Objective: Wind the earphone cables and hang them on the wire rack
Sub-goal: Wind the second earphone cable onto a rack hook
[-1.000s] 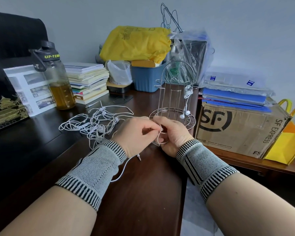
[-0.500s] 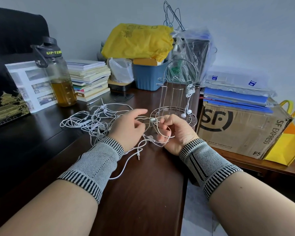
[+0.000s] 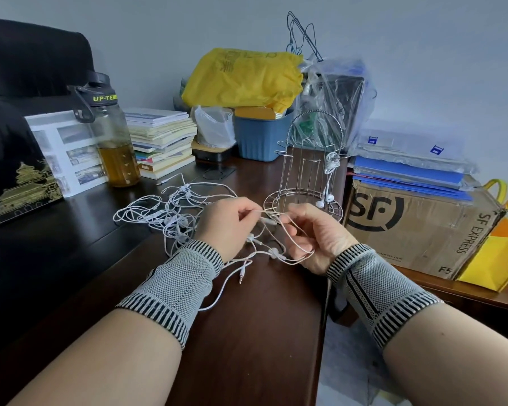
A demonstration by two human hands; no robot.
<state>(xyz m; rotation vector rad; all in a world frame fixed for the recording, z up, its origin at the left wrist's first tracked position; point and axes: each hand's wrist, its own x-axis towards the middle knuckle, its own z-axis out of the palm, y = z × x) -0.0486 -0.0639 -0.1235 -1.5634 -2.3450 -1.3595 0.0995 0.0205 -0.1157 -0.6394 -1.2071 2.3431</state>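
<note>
Two hands work over the dark counter [image 3: 247,332], each wrist in a grey knit band. The left hand [image 3: 228,227] pinches one white cable [image 3: 288,238] between thumb and fingertips; the right hand [image 3: 317,235] has its fingers curled through loops of the same cable, whose plug [image 3: 240,279] dangles near the left wrist. To the left lies a tangle [image 3: 165,212] of more white earphones (how many, I cannot tell). One wire rack [image 3: 308,171] stands just behind the hands, with one wound earphone set [image 3: 330,165] hanging on its right hook, two buds low by the base ring. One bottle [image 3: 112,142], one book stack [image 3: 162,142] and one cardboard box [image 3: 417,221] sit around.
</note>
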